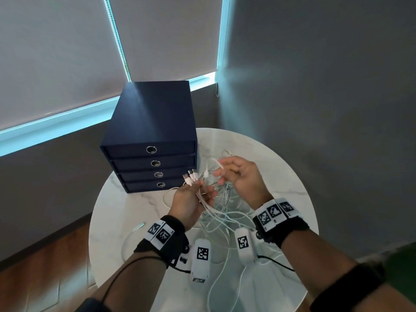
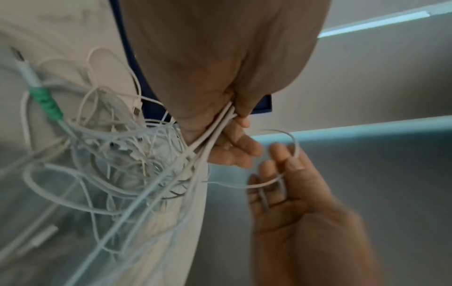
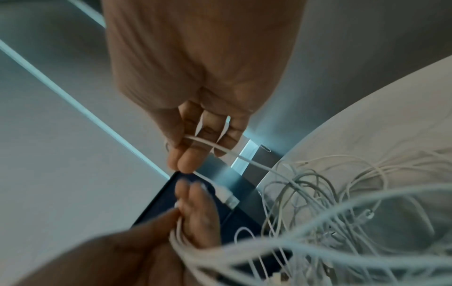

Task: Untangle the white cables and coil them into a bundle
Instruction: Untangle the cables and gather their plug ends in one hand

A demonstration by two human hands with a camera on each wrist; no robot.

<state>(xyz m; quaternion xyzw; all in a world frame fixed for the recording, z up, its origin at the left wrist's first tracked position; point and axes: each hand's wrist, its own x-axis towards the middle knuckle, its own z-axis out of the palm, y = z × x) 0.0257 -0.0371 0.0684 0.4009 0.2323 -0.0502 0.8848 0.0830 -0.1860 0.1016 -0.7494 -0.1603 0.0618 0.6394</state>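
A tangle of thin white cables (image 1: 221, 212) hangs between my hands over the round marble table (image 1: 281, 176). My left hand (image 1: 195, 194) grips several cable ends, and their plugs (image 1: 191, 175) stick up past my fingers. In the left wrist view the gripped strands (image 2: 220, 123) run out of my palm down into the knot (image 2: 127, 154). My right hand (image 1: 234, 174) pinches one white cable (image 1: 217, 163) near its plug. The right wrist view shows that cable (image 3: 234, 154) crossing my fingers (image 3: 186, 158), with a plug (image 3: 228, 198) dangling below.
A dark blue box with four drawers (image 1: 150, 143) stands at the table's back left, close to my left hand. One loose cable with a plug (image 1: 138, 227) lies at the left rim. A green-wrapped cable section (image 2: 47, 104) shows in the tangle. Grey walls and blinds lie behind.
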